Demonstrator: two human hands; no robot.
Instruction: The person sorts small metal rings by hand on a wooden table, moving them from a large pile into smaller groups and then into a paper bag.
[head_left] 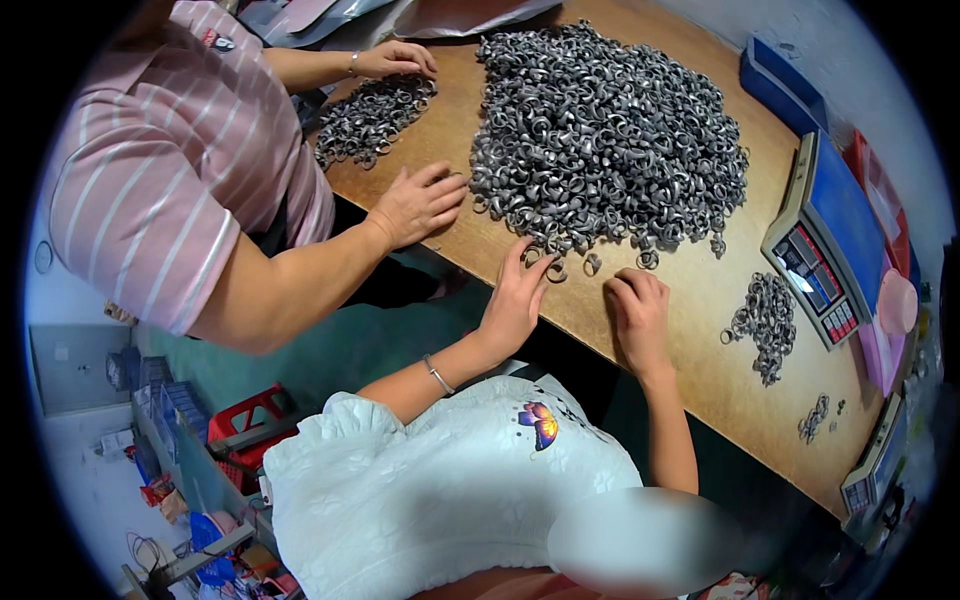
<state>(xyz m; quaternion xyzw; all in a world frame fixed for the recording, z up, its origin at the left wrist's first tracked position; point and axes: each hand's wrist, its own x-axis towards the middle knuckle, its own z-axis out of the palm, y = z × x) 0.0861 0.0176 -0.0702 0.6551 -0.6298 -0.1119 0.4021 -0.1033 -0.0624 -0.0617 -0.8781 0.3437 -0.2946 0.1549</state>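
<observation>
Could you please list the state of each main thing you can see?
Large ring pile: loose, heaped
Left hand: fingers at that pile's edge
Right hand: fingers curled
Co-worker's ring pile: loose, low
Scale-side ring pile: loose, low
Blue bin: open-topped
Large scale: power state unclear

Near the tabletop's (690, 370) front edge, the left hand (514, 300) has its fingertips at loose grey rings (557, 272) fringing a large heap (610, 140), and the right hand (643, 312) is curled nearby, its fingertips partly hidden. Toward the left end, a co-worker's hands (420, 206) flank a smaller pile (372, 118). By the right edge, two small clusters (768, 325) lie near a blue-topped scale (816, 275); a blue tray (784, 84) stands by the far edge.
</observation>
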